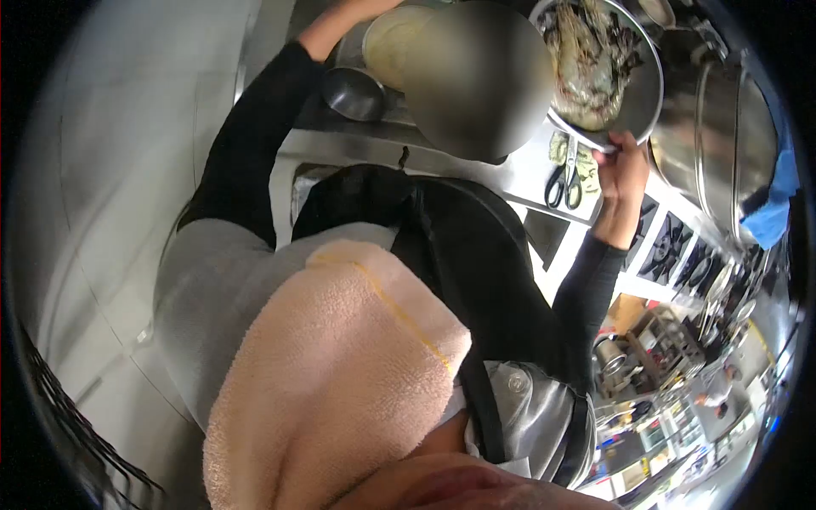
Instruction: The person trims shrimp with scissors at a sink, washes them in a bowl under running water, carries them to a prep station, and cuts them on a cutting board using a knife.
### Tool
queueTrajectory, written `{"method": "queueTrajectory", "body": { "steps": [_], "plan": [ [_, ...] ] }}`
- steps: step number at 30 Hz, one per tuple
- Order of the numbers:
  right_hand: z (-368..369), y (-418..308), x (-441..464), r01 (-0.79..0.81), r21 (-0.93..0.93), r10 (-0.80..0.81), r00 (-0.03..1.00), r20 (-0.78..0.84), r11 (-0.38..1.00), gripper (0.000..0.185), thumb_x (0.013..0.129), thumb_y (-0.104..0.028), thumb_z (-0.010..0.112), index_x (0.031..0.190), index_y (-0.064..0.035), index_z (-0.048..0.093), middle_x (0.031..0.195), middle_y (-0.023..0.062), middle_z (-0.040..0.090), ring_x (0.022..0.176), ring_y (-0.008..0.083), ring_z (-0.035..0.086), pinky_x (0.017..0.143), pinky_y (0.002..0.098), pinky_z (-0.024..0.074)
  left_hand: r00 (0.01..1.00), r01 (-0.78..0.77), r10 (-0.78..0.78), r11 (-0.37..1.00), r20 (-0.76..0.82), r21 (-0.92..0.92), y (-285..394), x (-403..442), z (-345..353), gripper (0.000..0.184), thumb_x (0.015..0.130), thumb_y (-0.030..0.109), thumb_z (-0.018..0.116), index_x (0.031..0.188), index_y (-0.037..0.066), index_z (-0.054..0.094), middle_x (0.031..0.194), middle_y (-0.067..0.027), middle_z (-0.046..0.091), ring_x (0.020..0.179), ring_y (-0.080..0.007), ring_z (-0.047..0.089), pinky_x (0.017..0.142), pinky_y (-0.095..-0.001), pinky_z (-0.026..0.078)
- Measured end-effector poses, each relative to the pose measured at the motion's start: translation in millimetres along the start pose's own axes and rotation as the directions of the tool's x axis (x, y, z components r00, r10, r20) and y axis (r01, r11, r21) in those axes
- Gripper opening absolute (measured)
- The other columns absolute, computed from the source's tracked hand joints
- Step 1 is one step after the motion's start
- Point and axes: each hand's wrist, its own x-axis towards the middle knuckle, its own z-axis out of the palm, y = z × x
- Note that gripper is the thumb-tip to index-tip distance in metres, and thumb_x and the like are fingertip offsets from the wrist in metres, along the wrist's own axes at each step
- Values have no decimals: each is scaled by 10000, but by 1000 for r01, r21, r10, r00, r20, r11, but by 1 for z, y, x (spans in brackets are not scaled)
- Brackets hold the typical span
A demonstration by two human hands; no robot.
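My right hand grips the near rim of a round metal bowl, with fingers and thumb closed on its edge. Several large raw prawns lie heaped inside the bowl. Just below it, black-handled scissors rest on the counter by the right hand. At the top edge, my left hand is mostly cut off, so its fingers are hidden. It is nearest a round container with pale contents. A large round thing, blurred out, stands between the two hands.
A small metal bowl sits at the counter's left. Right of the prawns stands a big metal pot, with a blue cloth beside it. Stove grates are at lower right. Another person appears far off. Tiled floor lies left.
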Motion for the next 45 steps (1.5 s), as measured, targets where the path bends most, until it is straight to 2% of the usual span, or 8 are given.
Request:
{"method": "queueTrajectory", "body": {
  "steps": [7,14,17,28,34,39,42,45],
  "plan": [
    [-80,6,-75,11,-74,-39,922,-386,997,317,876,12,523,1192,20,554,1002,163,617,659,228,648,451,326,564,721,-203,-352,716,597,668,-221,-168,49,352,889,192,655,1220,79,606,1200,-186,638,1119,-388,596,920,-528,480],
    [-170,47,-119,-111,108,153,814,-560,988,233,906,-90,524,1095,31,588,974,157,611,753,218,618,504,306,553,835,-71,-259,825,486,561,-209,-164,41,396,872,92,618,1260,58,545,1163,-230,623,1112,-433,570,906,-554,466],
    [-173,38,-136,1,243,145,801,-580,970,115,875,-86,572,919,20,574,866,97,584,717,200,601,521,281,468,642,274,-669,657,375,702,-227,-182,49,348,917,109,563,1261,55,549,1145,-244,618,1094,-428,581,916,-556,475],
    [-242,84,-191,70,248,132,692,-710,966,48,867,-66,544,896,-43,513,782,41,528,614,147,511,457,260,357,840,-11,-386,690,381,724,-159,-28,18,757,870,12,562,1542,233,292,934,-205,696,846,-394,688,705,-489,533],
    [-221,97,-203,145,458,225,718,-659,877,91,928,-135,532,907,-48,516,832,54,542,629,149,519,464,245,358,817,-575,395,604,419,552,-116,132,17,579,903,42,533,1445,242,502,900,-158,672,845,-378,653,708,-495,495],
    [-207,103,-235,259,508,247,641,-727,822,77,885,-63,557,935,-29,510,854,83,540,629,187,536,450,287,417,718,-627,-91,346,690,698,-229,189,37,424,888,150,581,1309,108,602,1136,-206,678,1005,-397,665,863,-531,517],
    [-214,114,-248,388,464,166,597,-785,797,99,837,-6,514,934,-24,501,838,95,538,576,200,527,404,290,389,776,-514,-47,530,629,674,-152,137,22,487,917,109,526,1392,209,559,1074,-188,684,980,-393,657,833,-535,515],
    [-231,112,-256,396,492,211,571,-793,775,155,858,-43,544,1000,7,506,884,121,540,640,215,564,421,301,439,744,-657,54,245,666,713,-142,97,0,411,905,112,542,1309,140,613,1203,-173,638,1087,-364,627,918,-493,506]
  ]
}}
